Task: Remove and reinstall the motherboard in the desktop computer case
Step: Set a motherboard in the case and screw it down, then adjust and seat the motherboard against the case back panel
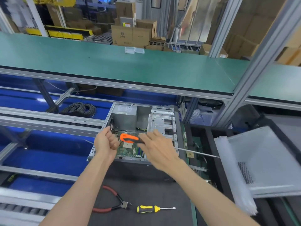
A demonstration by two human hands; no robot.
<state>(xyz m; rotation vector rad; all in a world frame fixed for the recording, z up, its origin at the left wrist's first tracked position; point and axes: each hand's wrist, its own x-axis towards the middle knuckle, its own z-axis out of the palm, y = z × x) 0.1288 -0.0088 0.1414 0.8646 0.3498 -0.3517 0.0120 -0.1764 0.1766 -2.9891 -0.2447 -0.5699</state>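
Hands above open case (104,126). Right hand (156,149) clamped on orange-handled screwdriver (130,138), long shaft pointing right, clear of board, likely between screws. Left hand (105,142) curled into loose fist; cannot tell if holding anything, perhaps screw. Motherboard (130,150) seated low in case; power supply (125,116) at back. Pliers (112,201), yellow screwdriver (149,209) lie near on mat.

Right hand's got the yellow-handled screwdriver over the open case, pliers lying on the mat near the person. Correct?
Not quite. In the head view the right hand holds the orange-handled screwdriver over the open case. The yellow-handled screwdriver lies on the mat beside the red-handled pliers, which are indeed near the person.
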